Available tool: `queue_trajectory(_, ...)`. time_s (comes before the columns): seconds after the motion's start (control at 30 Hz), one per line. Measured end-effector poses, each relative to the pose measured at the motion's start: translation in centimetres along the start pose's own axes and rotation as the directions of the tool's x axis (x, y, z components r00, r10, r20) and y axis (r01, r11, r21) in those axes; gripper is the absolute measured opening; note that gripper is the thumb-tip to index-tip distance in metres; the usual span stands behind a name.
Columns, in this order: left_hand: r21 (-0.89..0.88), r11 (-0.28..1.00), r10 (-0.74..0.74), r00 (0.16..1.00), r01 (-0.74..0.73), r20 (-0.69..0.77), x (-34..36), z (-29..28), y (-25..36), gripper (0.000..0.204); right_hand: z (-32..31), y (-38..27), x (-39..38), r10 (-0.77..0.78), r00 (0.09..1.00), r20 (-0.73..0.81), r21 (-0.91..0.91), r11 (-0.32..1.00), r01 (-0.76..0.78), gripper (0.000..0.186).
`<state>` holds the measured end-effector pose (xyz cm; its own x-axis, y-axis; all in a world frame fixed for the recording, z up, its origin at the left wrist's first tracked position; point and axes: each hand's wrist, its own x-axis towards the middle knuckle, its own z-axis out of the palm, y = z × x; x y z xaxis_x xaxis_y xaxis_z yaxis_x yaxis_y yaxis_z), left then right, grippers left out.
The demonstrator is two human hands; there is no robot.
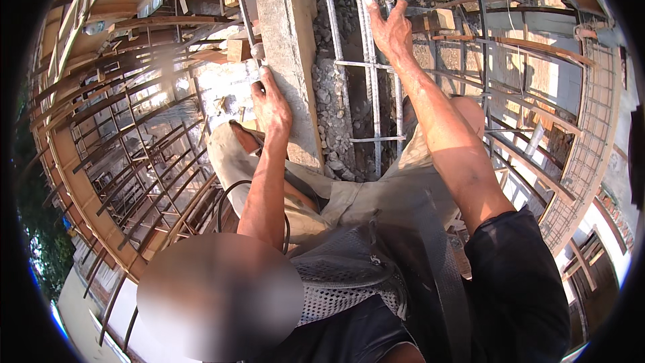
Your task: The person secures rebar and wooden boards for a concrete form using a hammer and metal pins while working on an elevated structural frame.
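Note:
I am astride a weathered formwork beam (285, 20) beside a rebar cage (366, 94) of long bars with cross ties, lying over a trench of broken grey rubble (336, 154). My left hand (272, 102) grips the beam's left edge with fingers curled, just below a thin metal rod (245, 17) with a knobbed lower end; whether it touches the rod I cannot tell. My right hand (391, 30) is closed on the upper part of the cage, near a cross tie. My khaki trouser legs (235, 168) show below both sides of the beam.
Open frameworks of timber and steel bars (134, 134) drop away on the left, with greenery (50, 255) at the rim. To the right are more timbers (531, 154) and a long strip of steel mesh (591, 141). A blurred oval covers the lower left.

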<state>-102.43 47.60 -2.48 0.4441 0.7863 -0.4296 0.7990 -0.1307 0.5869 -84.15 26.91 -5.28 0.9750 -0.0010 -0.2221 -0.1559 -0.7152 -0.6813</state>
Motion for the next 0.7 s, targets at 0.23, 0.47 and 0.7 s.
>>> queue_trajectory(0.23, -0.313, 0.946, -0.037, 0.989, 0.081, 0.146, 1.4, -0.6, -1.9, 0.096, 0.3, -0.7, -0.5, -0.029, 1.000, -0.011, 0.019, 0.999, 0.029, 0.080)
queue_trajectory(0.47, -0.426, 0.903, -0.033, 0.998, 0.051, 0.051, 7.5, 2.0, -4.1, 0.085, 0.4, 1.9, 1.5, -0.061, 0.996, -0.065, 0.040, 0.997, 0.064, 0.082)
queue_trajectory(0.7, -0.365, 0.878, 0.162, 0.911, -0.308, -0.379, 9.6, -8.9, 4.6, 0.064, 0.8, 0.6, 0.6, -0.048, 0.999, -0.019, 0.053, 0.997, 0.049, 0.081)
